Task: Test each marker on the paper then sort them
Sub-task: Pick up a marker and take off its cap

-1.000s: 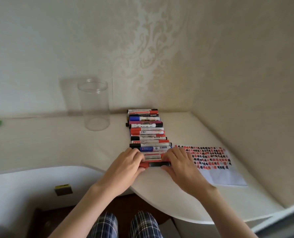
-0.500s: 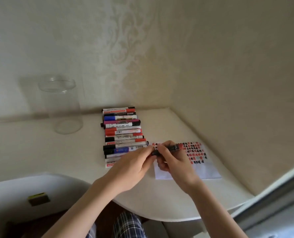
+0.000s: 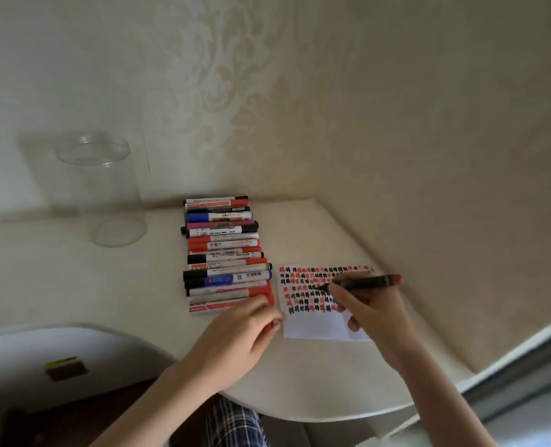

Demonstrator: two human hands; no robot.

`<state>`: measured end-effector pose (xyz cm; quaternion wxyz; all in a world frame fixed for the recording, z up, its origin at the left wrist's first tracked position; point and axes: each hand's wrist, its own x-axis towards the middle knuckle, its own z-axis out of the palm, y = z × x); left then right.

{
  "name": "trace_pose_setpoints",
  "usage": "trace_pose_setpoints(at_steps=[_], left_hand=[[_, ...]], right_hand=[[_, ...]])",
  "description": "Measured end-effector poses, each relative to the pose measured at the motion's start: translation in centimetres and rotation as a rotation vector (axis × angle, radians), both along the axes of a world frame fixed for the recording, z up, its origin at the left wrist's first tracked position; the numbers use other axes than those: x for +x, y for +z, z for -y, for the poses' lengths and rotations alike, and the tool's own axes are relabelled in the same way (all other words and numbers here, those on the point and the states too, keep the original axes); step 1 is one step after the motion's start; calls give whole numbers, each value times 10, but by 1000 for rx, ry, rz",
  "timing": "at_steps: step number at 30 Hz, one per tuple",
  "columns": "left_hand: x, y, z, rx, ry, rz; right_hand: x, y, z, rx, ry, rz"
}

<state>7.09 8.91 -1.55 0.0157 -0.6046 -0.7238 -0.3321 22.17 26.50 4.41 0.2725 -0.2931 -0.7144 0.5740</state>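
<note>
The right hand (image 3: 369,304) grips a marker (image 3: 361,282), long axis left-right, tip leftward over the paper (image 3: 316,324) on the bench (image 3: 106,285). The left hand (image 3: 235,340), left of the paper, pinches a red cap (image 3: 270,327).

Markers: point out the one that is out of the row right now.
The black marker with a red end, held in the right hand with its tip over the paper. All others lie stacked in the row of markers.

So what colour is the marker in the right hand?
Head view: the black-barrelled marker has a red rear end.
</note>
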Motion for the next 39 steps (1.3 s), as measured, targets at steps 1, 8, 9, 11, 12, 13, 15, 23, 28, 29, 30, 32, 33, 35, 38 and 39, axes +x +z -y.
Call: trace_pose_setpoints(at_steps=[1,8,9,11,12,13,15,23,28,29,30,32,33,35,38,39], left_hand=[[2,-4,-3,3,-13,1],[-1,-16,-5,-8,-64,-40],[-1,-16,-5,-7,-67,-50],[-2,-16,-5,-2,-63,-54],[-2,-16,-5,0,-60,-45],[-2,-17,-5,3,-57,-34],[-2,-19,-4,5,-49,-16],[-2,-19,-4,0,-34,2],[-2,-19,-5,1,-26,5],[-2,-19,-4,-1,-24,7],[-2,-19,-4,-3,-22,9],[-1,-19,-4,-1,-19,9],[-1,-18,-4,0,-20,9],[0,-17,-4,1,-25,16],[0,-18,-5,-8,-24,20],[-1,-18,-5,-12,-23,20]], right_hand=[[-6,-4,4,21,8,20],[-32,-41,20,233,-94,201],[-31,-44,21,250,-107,217],[-30,-46,19,262,-104,229],[-29,-47,18,264,-98,237],[-29,-46,19,265,-91,240],[-29,-46,20,276,-82,236],[-31,-52,19,328,-79,248],[-32,-54,21,393,-99,249],[-31,-54,20,392,-113,247],[-31,-55,19,388,-119,241],[-31,-55,19,382,-107,228],[-31,-54,19,380,-95,226],[-31,-54,20,388,-71,226],[-30,-55,21,388,-88,228],[-30,-55,20,384,-101,226]])
